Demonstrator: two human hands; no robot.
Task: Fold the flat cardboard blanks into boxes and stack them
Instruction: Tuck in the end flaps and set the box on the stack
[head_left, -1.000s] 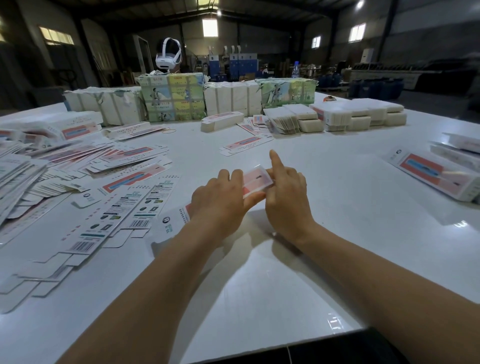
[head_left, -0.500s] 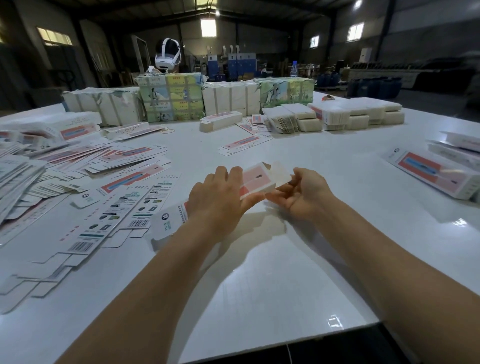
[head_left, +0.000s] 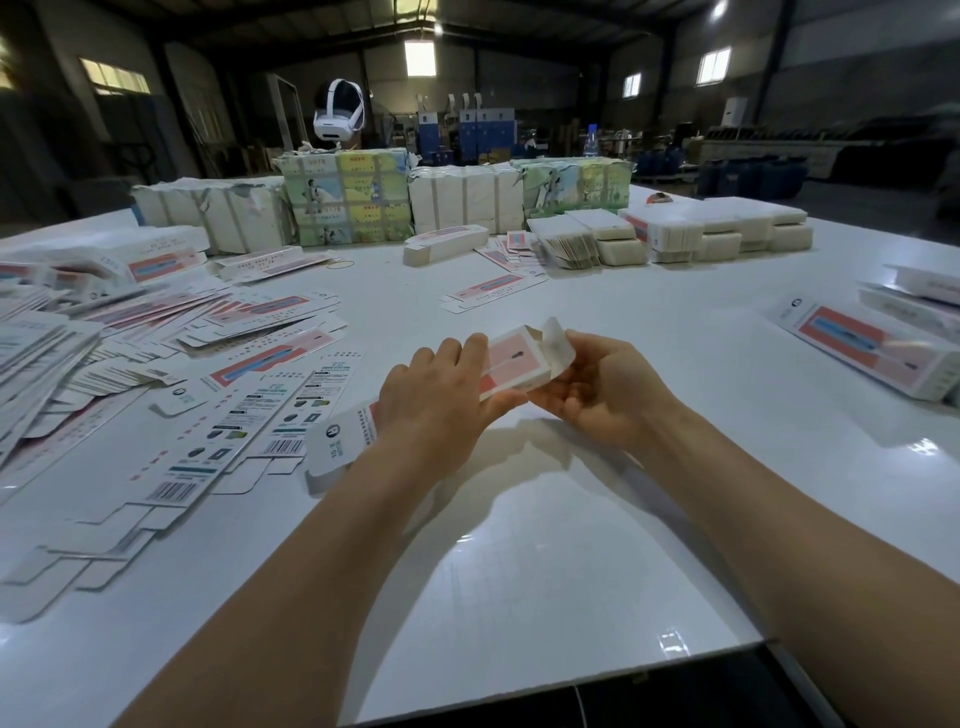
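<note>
Above the desk (head_left: 519, 571), the left hand (head_left: 436, 405) grips the half-formed box (head_left: 511, 364) around its middle to steady it, while the right hand's (head_left: 597, 395) fingers (head_left: 569, 347) pinch the open end flap (head_left: 556, 340) for tucking.

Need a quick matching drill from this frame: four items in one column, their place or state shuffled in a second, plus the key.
Things:
1. box in hands
2. flat blanks
3. white headset
4. finished boxes

Places or states:
A. behind the far wrapped bundles
B. spread over the table's left side
C. lying at the right edge of the table
D. held above the table, end flap open

Pairs: 1-D, 2-B, 3-A, 4-C
</note>
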